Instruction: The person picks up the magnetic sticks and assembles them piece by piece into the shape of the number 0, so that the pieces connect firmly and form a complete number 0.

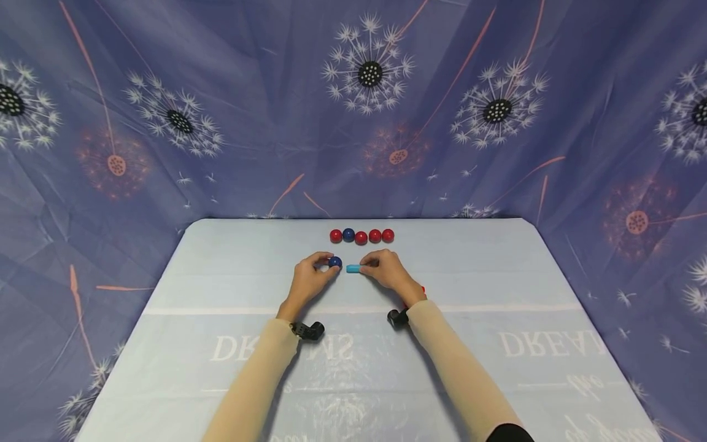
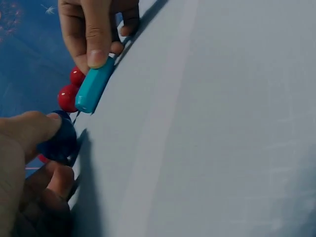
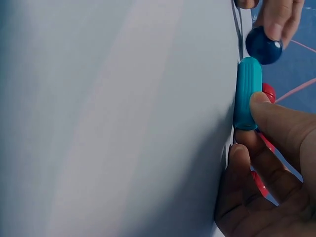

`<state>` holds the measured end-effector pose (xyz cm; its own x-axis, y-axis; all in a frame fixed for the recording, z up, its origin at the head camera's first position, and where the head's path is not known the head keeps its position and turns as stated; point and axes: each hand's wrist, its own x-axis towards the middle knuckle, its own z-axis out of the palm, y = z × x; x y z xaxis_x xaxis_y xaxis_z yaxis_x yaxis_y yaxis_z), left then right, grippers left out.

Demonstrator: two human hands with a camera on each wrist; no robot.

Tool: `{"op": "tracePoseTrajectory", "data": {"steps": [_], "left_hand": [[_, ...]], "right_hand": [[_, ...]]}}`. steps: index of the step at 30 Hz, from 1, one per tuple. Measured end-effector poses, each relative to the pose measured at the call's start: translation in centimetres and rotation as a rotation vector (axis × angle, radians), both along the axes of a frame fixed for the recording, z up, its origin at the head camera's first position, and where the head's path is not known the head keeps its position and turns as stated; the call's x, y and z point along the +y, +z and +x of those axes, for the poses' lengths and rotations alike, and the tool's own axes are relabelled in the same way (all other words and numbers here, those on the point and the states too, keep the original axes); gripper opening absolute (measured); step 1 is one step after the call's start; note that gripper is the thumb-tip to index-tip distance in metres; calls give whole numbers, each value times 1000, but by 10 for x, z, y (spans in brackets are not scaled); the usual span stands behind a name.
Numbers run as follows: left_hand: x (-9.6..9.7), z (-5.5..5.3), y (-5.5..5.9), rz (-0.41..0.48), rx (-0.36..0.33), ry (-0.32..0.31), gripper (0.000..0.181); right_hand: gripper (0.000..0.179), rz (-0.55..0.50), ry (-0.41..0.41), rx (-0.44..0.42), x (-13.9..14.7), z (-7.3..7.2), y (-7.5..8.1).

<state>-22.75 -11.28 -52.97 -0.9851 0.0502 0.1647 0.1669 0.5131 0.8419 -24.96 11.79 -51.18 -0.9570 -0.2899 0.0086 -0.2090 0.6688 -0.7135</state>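
My left hand [image 1: 309, 279] pinches a dark blue ball [image 1: 334, 262] between thumb and fingers, on or just above the table. To its right, my right hand [image 1: 386, 270] pinches the right end of a short turquoise ridged rod [image 1: 353, 269], which points toward the ball. In the head view a small gap lies between ball and rod. In the right wrist view the blue ball [image 3: 264, 45] shows right beyond the far end of the rod [image 3: 248, 94]; I cannot tell from there whether they touch.
Behind the hands, several red balls [image 1: 375, 236] and one blue ball [image 1: 348, 235] stand in a row near the far edge of the white table [image 1: 232, 264]. A red thing [image 1: 423, 289] is mostly hidden by my right wrist. A purple dandelion-print cloth [image 1: 265, 123] hangs behind.
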Motion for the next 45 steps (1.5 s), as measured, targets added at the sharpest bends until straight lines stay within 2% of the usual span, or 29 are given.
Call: {"op": "tracePoseTrajectory", "data": {"steps": [10,15,21,29,45], "left_hand": [[-4,-5,-4,-27,-82,-61,37],[-7,-2,-5,-15,-102,-85,38],[-10,-7,-4,2,-131,-120,39],[-12,-3,-4,6,-137,-117,40],[-11,-2,-5,16,-117,-116,39]], "right_hand": [[17,1,31,-18,6,-3,2],[17,2,29,-34,6,-3,0],[18,-36,32,-17,12,-6,-3],[20,-49,25,-53,12,-4,0],[20,-43,58,-39,3,-3,3]]}}
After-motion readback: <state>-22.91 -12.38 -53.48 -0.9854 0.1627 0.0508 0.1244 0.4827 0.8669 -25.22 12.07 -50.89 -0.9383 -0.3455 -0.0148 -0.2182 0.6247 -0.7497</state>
